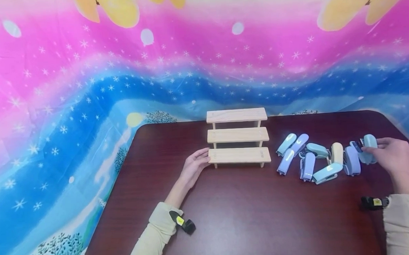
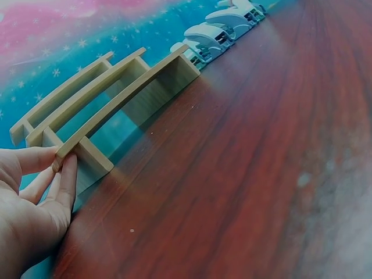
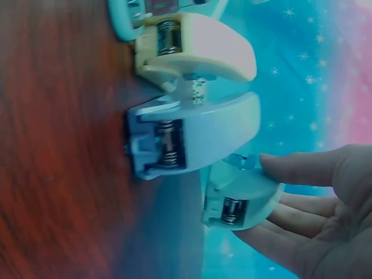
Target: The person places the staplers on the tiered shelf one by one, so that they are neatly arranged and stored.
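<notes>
A three-tier wooden stand (image 1: 239, 155) rests on the table. My left hand (image 1: 194, 167) pinches the left end of its lowest shelf (image 2: 125, 99), thumb above and fingers below. At the right, my right hand (image 1: 397, 157) grips a light green stapler (image 1: 370, 143) between thumb and fingers; in the right wrist view this stapler (image 3: 244, 197) is beside a purple one (image 3: 209, 136). A cream stapler (image 1: 337, 153) stands left of the purple stapler (image 1: 352, 161). Several more green and purple staplers (image 1: 307, 166) lie close together between these and the stand.
The dark red-brown table (image 1: 246, 217) has its back edge just behind the stand. A patterned cloth (image 1: 202, 78) in pink and blue hangs behind the table. Black straps with yellow labels are on both wrists.
</notes>
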Tool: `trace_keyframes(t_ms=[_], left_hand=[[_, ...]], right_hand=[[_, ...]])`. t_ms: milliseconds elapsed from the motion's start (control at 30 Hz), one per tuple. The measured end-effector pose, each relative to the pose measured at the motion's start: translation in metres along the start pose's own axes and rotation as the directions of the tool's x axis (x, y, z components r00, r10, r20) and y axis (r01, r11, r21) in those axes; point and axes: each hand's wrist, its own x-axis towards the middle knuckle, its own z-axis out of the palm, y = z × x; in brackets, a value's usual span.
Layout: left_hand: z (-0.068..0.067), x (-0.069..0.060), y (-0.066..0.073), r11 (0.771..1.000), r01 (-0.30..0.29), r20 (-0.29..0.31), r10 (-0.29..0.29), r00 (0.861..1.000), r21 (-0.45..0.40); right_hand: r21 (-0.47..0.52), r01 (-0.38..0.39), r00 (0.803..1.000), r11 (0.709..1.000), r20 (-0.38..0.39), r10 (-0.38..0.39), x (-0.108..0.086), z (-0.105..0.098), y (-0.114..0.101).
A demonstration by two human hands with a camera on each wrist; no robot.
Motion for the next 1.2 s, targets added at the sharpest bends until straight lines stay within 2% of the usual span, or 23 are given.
trace_keyframes(t_ms=[167,300,400,533,667,833,1200], left_hand=[[0.0,0.0,0.001,1.0,0.0,-0.001,0.0,1.0,0.006],[0.0,0.0,0.0,1.0,0.003,-0.002,-0.003,1.0,0.003],[0.0,0.001,0.0,1.0,0.005,-0.003,-0.005,1.0,0.0],[0.0,0.0,0.0,1.0,0.007,-0.003,-0.007,1.0,-0.003],[-0.001,0.0,0.0,1.0,0.005,0.0,-0.005,1.0,0.002],[-0.001,0.0,0.0,1.0,0.003,0.002,-0.003,1.0,-0.002],[-0.001,0.001,0.0,1.0,0.003,0.014,-0.003,1.0,0.003]], right_hand=[[0.032,-0.043,0.995,0.999,-0.092,0.045,-0.003,-0.004,-0.01],[0.084,-0.101,0.985,0.991,-0.13,0.111,-0.005,-0.007,-0.02],[0.126,-0.146,0.979,0.981,-0.124,0.161,-0.006,-0.012,-0.025],[0.177,-0.17,0.975,0.969,-0.114,0.192,-0.006,-0.018,-0.03],[0.222,-0.152,0.974,0.963,-0.13,0.184,-0.008,-0.022,-0.035],[0.256,-0.165,0.967,0.952,-0.147,0.207,-0.012,-0.023,-0.044],[0.275,-0.16,0.959,0.948,-0.185,0.216,-0.022,-0.023,-0.064]])
